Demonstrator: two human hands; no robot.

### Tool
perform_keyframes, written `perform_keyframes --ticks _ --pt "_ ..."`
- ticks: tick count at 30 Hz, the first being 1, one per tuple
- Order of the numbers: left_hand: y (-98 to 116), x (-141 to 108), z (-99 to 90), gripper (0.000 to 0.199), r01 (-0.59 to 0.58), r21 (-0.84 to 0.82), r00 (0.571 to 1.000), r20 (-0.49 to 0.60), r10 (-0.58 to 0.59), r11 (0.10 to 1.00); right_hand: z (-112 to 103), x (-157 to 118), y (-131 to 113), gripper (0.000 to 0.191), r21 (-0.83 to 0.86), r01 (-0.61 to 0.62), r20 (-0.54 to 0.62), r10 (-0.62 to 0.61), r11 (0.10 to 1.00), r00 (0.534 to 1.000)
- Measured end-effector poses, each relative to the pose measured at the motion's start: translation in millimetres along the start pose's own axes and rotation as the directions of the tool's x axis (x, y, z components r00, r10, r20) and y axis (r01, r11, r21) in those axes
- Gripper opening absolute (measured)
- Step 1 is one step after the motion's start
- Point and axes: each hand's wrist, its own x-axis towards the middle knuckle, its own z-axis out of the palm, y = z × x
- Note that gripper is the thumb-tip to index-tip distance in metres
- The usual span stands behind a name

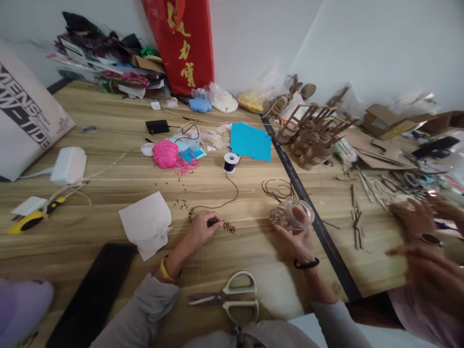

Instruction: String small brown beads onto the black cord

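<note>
- Beads (229,226): short strung cluster lying on the wooden table (232,183), at 3 o'clock of the left hand and touching its fingertips.
- Left hand (201,228): resting on the tabletop, fingers drawn together and pinched on the near end of the bead strand; yellow band on the wrist.
- Black cord (232,191): running from the pinched beads toward 1 o'clock, up to a small spool (231,161).
- Right hand (297,237): palm up, fingers curled around a clear jar (292,214) tipped on its side, mouth toward 9 o'clock, small beads inside; black band on the wrist.
- Scissors (230,296): pale handles, blades closed, flat on the table at 6 o'clock of the beads, well apart from both hands.
- White paper (147,223): crumpled sheet at 9 o'clock of the left hand, near it.
- Pink yarn (167,154): loose ball at 11 o'clock of the left hand, well apart.
- Blue sheet (251,141): flat at 12 o'clock of the spool's right side.
- Yellow-handled tool (32,220): far off at 9 o'clock.
- Another person's hands (416,217): at the 3 o'clock edge, blurred; finger state impossible to tell.
</note>
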Motion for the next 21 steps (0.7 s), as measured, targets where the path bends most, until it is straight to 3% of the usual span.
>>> perform_keyframes --ticks 4,7,12,21 --pt "-2 0 0.2 0.016 0.014 -0.012 1.0 -0.008 -0.014 1.0 33 12 -14 0.077 0.081 0.046 0.28 -0.067 0.996 0.958" --pt "-1 0 -0.6 0.013 0.016 -0.021 1.0 -0.011 -0.017 1.0 56 20 -14 0.079 0.117 0.072 0.357 -0.109 0.991 0.928" --pt "2 -1 -2.1 0.012 0.007 0.008 1.0 -0.006 -0.006 1.0 81 26 0 0.084 0.134 0.053 0.404 -0.103 0.99 0.909" --pt "-2 0 0.0 0.013 0.03 0.02 0.999 0.021 -0.03 0.999 87 18 1 0.084 0.133 0.005 0.413 -0.06 0.991 0.909"
